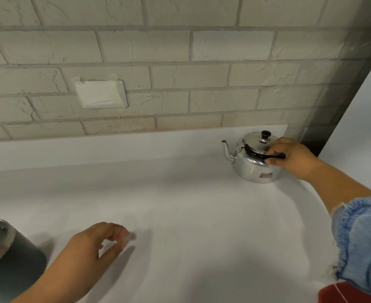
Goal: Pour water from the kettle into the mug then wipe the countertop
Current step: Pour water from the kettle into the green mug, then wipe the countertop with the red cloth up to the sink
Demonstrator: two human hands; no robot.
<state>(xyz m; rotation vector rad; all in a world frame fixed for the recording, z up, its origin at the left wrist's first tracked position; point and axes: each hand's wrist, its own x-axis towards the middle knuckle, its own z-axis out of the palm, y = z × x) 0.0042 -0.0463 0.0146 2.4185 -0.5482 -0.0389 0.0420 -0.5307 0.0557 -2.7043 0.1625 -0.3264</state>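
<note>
The mug (9,254), dark grey with a bare steel rim, is standing at the lower left edge of the white countertop (180,204), partly cut off by the frame. Just to its right, the left hand (88,243) is hovering low over the countertop with the fingers loosely curled and the thumb extended; it is grasping nothing. It is lying near the mug without touching it.

On the brick wall (202,51) above, a white cover plate (100,94) is sitting flush against the bricks.

Farther right, the kettle (252,169) is sitting upright on the countertop, near the back right corner and well apart from the mug. It is polished metal, with the lid seated. The spout (227,149) is pointing left. The black handle (254,153) is lying tilted toward the camera across the kettle's shoulder.

The right hand (293,157) is grasping this handle, with the fingers curled round its right end. A frayed denim sleeve (363,241) is covering the upper part of the right arm. A red item (346,294) is showing at the bottom right edge; its identity cannot be determined.
</note>
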